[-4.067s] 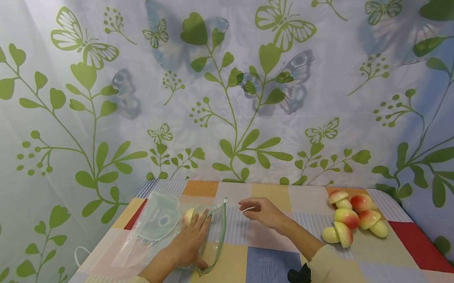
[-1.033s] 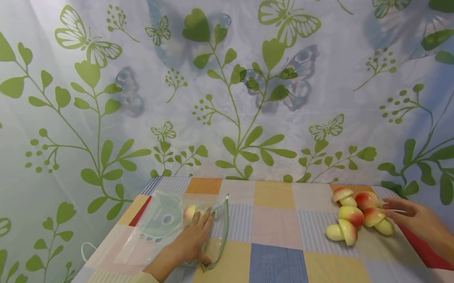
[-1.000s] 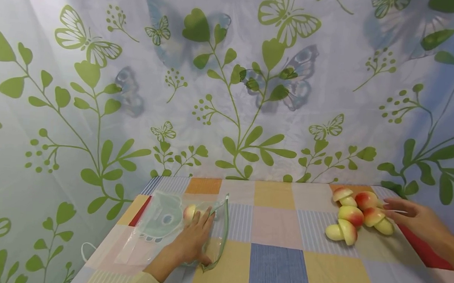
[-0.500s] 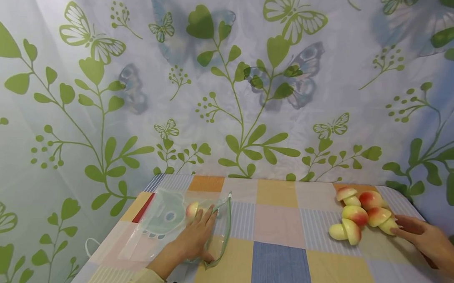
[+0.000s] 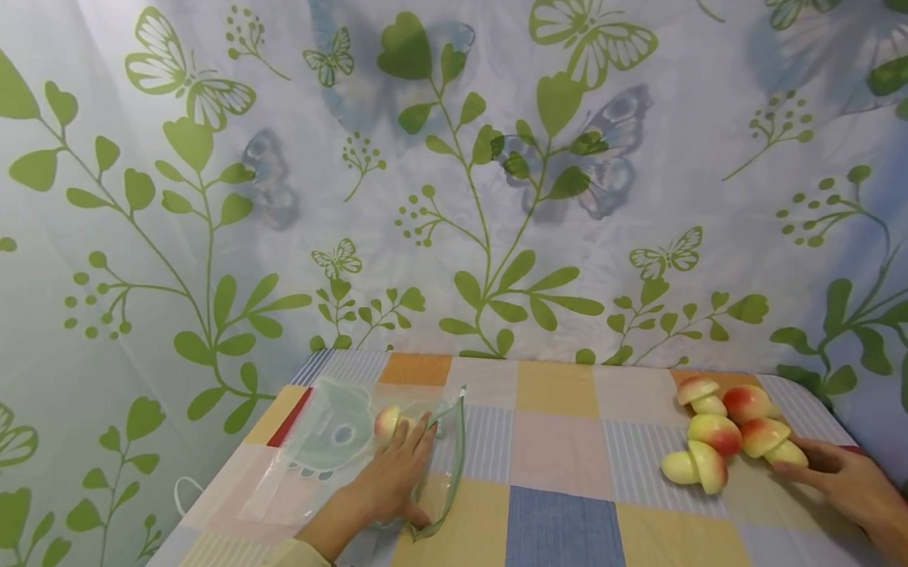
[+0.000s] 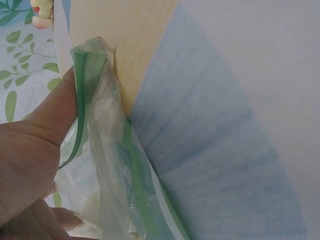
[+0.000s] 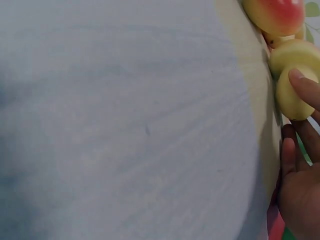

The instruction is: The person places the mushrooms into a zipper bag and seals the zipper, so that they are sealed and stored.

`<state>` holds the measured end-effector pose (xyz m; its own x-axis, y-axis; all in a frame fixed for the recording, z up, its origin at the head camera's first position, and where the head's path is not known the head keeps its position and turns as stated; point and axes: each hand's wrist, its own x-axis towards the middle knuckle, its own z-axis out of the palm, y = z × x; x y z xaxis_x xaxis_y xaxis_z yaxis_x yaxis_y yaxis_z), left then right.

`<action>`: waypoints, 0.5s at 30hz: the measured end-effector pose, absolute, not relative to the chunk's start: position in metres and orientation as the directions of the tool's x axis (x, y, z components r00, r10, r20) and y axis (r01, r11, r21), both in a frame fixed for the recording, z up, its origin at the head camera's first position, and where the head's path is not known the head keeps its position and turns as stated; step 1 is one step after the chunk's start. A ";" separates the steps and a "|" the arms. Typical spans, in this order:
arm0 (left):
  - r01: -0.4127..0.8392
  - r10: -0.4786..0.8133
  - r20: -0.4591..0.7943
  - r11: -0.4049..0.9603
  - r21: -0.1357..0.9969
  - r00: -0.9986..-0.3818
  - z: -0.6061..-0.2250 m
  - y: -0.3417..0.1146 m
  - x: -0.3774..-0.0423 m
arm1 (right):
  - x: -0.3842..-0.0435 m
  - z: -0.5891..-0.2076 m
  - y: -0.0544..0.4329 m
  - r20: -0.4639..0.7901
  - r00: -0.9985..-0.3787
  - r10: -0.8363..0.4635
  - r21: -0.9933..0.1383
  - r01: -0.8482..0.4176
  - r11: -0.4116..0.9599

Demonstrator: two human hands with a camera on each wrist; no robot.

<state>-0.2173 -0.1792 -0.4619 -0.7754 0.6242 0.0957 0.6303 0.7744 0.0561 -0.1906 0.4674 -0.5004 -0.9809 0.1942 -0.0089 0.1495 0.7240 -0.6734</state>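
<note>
My left hand [image 5: 395, 477] rests with its fingers spread on a clear zip bag [image 5: 435, 486] with a green edge and a green printed figure. Inside the bag, just beyond the fingertips, is a red-and-yellow toy mushroom [image 5: 386, 421]. The left wrist view shows the thumb against the bag's green zip strip [image 6: 82, 95]. At the right, my right hand [image 5: 845, 485] pinches the pale stem of a toy mushroom [image 5: 766, 434]. Its thumb lies on top of the stem [image 7: 292, 100] in the right wrist view, with fingers below. That mushroom sits among the others on the table.
Several similar mushrooms cluster beside the held one, including one at the back [image 5: 698, 392] and one in front [image 5: 710, 468]. A patchwork cloth [image 5: 553, 445] covers the table. A leaf-patterned curtain [image 5: 457, 192] hangs behind. A white cord loop [image 5: 180, 495] shows at the left edge.
From over the table's middle, my right hand has gone right to the cluster, and its fingers have come onto one mushroom's stem. My left hand has stayed on the bag.
</note>
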 end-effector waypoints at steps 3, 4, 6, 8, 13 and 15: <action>0.625 0.619 0.092 0.778 0.064 -0.780 -0.461 -0.179 -0.217 | -0.189 -0.504 0.471 0.032 -0.971 0.237 -0.666 0.156 0.729; 0.623 0.617 0.089 0.780 0.066 -0.782 -0.461 -0.179 -0.217 | -0.188 -0.504 0.472 0.042 -0.966 0.253 -0.665 0.163 0.729; 0.618 0.613 0.082 0.783 0.071 -0.786 -0.460 -0.178 -0.217 | -0.186 -0.505 0.476 0.053 -0.964 0.261 -0.683 0.156 0.714; 0.616 0.612 0.078 0.784 0.074 -0.787 -0.459 -0.178 -0.217 | -0.183 -0.504 0.479 0.066 -0.960 0.270 -0.703 0.148 0.696; 0.622 0.617 0.079 0.778 0.088 -0.783 -0.460 -0.179 -0.218 | -0.178 -0.501 0.479 0.094 -0.951 0.296 -0.736 0.134 0.664; 0.622 0.617 0.079 0.778 0.087 -0.783 -0.461 -0.178 -0.218 | -0.178 -0.500 0.477 0.114 -0.946 0.303 -0.741 0.122 0.660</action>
<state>-0.2184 -0.1784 -0.4607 -0.7827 0.6173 0.0793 0.6223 0.7779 0.0874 -0.1782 0.4775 -0.5000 -0.9459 0.3034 0.1145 0.1220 0.6600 -0.7413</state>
